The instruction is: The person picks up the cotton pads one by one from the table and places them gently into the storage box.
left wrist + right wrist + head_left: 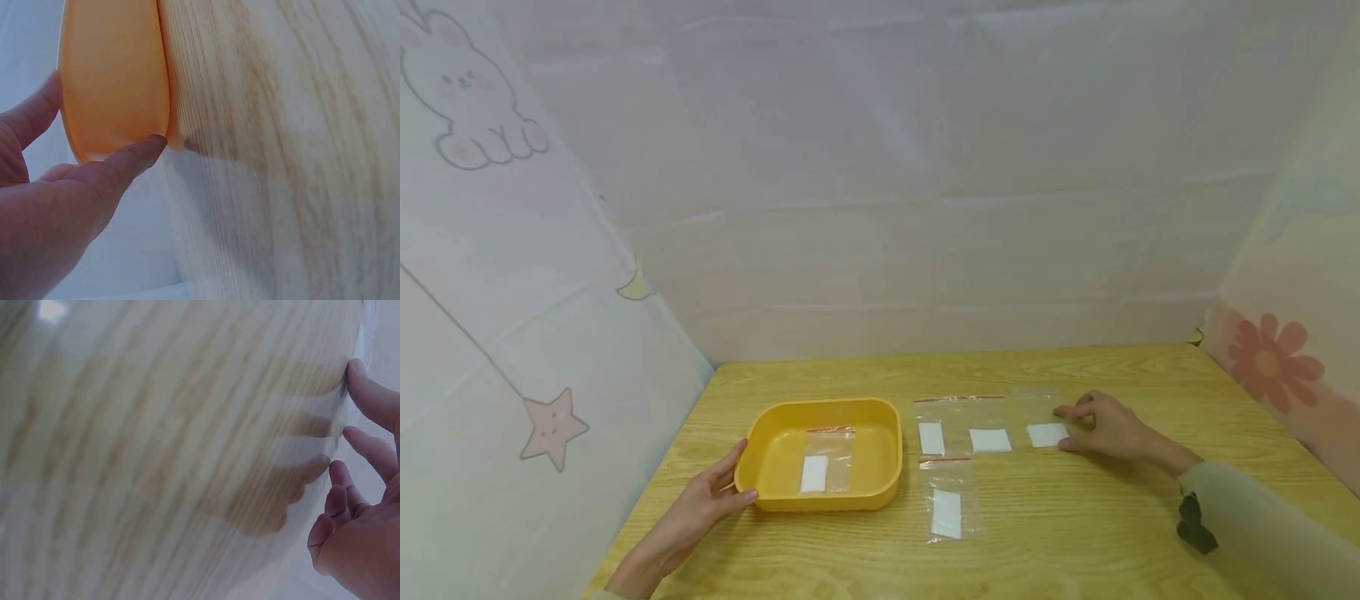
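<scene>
Yellow tray (827, 503) sits on the left part of the tabletop (1120, 533); one clear bag (840, 467) holding a white insert (814, 473) lies flat inside it. Four like bags lie to the right of the tray: left bag (940, 427), middle bag (988, 425) and right bag (1037, 417) in a far row, plus a near bag (951, 500) on the near side of the left one. Left hand (703, 500) holds the tray's left end, thumb at the near corner, other fingers along the left rim. Right hand (1108, 429) is at the right edge of the right bag, thumb and forefinger a little apart, no pinch visible. Whether the tips press the film, cannot tell; right wrist view shows fingertips by the tabletop, no bag discernible. Handling notes (judgement): film this thin probably resists a straight-down grasp; better to slide the thumb under the right edge, then bring the forefinger onto it. Taking hold where the insert stiffens the bag should limit folding. Lift gently, clear of the middle bag close by on the left. Light pressure should suffice at the tray; a pull could skid it.
</scene>
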Demonstrator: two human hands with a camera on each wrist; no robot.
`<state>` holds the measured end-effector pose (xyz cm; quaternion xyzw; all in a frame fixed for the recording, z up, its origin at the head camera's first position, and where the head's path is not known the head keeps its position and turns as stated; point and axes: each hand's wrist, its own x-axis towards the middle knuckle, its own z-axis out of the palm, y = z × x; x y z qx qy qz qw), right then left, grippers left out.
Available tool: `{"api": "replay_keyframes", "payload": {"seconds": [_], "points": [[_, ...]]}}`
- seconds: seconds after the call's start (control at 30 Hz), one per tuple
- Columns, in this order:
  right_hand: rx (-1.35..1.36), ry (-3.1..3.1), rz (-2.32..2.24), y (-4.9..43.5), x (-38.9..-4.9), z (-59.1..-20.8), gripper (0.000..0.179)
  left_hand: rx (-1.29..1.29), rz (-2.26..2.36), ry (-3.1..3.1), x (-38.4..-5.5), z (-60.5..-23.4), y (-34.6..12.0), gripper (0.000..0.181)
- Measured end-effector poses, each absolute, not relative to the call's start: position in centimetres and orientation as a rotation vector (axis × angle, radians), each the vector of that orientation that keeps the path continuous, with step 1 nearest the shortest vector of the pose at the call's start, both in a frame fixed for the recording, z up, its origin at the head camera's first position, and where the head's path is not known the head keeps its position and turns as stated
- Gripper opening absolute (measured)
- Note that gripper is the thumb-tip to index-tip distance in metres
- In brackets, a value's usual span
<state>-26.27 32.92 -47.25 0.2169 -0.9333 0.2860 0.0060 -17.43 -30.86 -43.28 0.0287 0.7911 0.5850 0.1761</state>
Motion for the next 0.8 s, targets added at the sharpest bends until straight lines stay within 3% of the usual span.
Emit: {"api": "replay_keyframes", "payload": {"seconds": [0.37,0.8], "points": [[0.582,-2.947,0.88,32.9,-25.9,-47.2,0.078,0.066,1.646,2.25,-17.4,-43.2,-30.8,0.093],[0.575,-2.96,0.804,33.6,-26.3,-48.1,0.067,0.072,1.654,2.234,-17.5,-43.4,-30.9,0.091]]}}
